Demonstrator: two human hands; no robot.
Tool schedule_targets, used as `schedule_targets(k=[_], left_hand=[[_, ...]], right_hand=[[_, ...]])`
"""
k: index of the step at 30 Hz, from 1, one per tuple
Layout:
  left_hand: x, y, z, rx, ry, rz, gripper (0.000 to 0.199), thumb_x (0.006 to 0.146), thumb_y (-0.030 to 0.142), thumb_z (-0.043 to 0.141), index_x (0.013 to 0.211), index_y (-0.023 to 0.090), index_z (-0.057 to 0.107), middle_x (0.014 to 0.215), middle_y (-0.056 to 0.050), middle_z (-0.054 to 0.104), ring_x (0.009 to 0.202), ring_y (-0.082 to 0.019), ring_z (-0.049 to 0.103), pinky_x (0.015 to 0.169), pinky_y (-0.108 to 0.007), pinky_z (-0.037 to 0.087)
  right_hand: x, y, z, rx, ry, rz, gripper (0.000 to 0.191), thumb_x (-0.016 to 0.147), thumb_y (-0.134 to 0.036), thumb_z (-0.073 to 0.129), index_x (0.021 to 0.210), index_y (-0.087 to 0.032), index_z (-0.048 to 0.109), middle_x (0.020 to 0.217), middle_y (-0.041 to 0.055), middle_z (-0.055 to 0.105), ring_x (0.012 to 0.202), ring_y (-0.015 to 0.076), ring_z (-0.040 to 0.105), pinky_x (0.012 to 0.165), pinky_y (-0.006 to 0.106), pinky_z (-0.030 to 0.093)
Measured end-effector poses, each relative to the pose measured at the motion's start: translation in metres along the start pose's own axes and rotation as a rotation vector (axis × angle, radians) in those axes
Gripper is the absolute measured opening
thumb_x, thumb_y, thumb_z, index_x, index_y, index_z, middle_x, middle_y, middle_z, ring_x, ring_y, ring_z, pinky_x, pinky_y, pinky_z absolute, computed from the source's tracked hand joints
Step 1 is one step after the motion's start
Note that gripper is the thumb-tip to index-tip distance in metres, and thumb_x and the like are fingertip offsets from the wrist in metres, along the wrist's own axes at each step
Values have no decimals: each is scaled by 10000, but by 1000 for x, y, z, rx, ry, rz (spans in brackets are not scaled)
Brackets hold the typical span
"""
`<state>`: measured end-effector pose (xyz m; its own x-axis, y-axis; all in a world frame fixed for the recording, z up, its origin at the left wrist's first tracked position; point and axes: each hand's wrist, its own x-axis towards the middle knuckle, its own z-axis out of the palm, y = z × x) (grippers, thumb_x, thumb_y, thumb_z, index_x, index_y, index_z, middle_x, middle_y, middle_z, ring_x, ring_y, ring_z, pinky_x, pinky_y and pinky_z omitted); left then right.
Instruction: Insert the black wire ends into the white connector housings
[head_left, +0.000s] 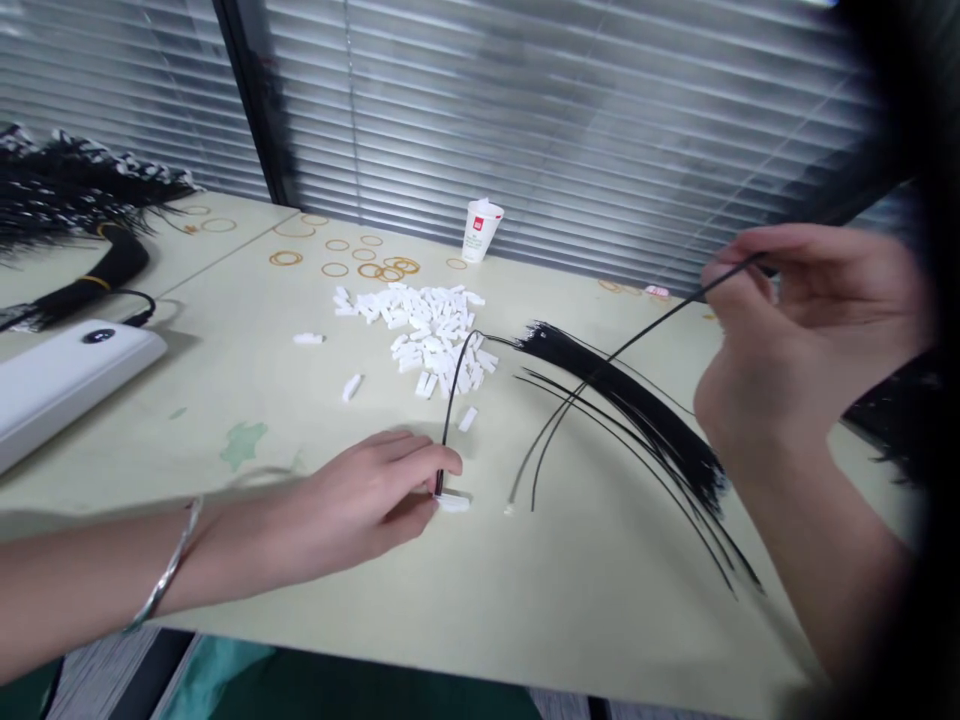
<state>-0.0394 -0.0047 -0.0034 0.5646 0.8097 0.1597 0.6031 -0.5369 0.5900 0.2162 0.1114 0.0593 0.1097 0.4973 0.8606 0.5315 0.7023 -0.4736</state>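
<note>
Near the front of the table, my left hand (375, 490) pinches a black wire (452, 405) close to its end. That wire arches up and over toward a bundle of black wires (622, 385). A small white plastic piece (454, 503) is right at the left fingertips; whether they grip it too, I cannot tell. My right hand (817, 330) is raised on the right, thumb and fingers closed on other black wire (675, 310). This slants down to the left across the bundle, with two loose ends hanging toward the tabletop. Several thinner wires lie beside the bundle.
White plastic pieces (431, 325) are heaped mid-table, with a few strays around. Behind them lie rubber bands (386, 270) and a paper cup (481, 232). At left are a white power bank (75, 375) and banded black wires (112, 265). Window blinds (562, 120) border the back.
</note>
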Motion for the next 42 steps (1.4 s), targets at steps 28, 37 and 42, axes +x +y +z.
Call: schedule_targets(k=[28,37,42], left_hand=[[1,0,5,-46,55,15,378,806,60,475,1149,163,356,883,-30,550,833,-149,528,739,-258,439],[3,3,3,3,57,22,355,791,35,445,1126,136,381,889,-45,568,818,-152,539,749,-267,443],[2,3,4,18,92,56,410,772,12,461,1162,102,374,942,-65,567,857,-152,543,775,-266,444]], right_hand=[[-104,-66,13,378,-850,265,220,811,-114,585,906,-293,669,888,-20,668,802,130,629,687,236,521],[-101,-72,10,248,-809,238,171,807,-116,601,901,-245,666,901,-1,660,806,122,624,695,215,532],[-101,-75,11,246,-817,232,174,800,-98,606,894,-232,666,898,-12,657,796,97,617,672,180,521]])
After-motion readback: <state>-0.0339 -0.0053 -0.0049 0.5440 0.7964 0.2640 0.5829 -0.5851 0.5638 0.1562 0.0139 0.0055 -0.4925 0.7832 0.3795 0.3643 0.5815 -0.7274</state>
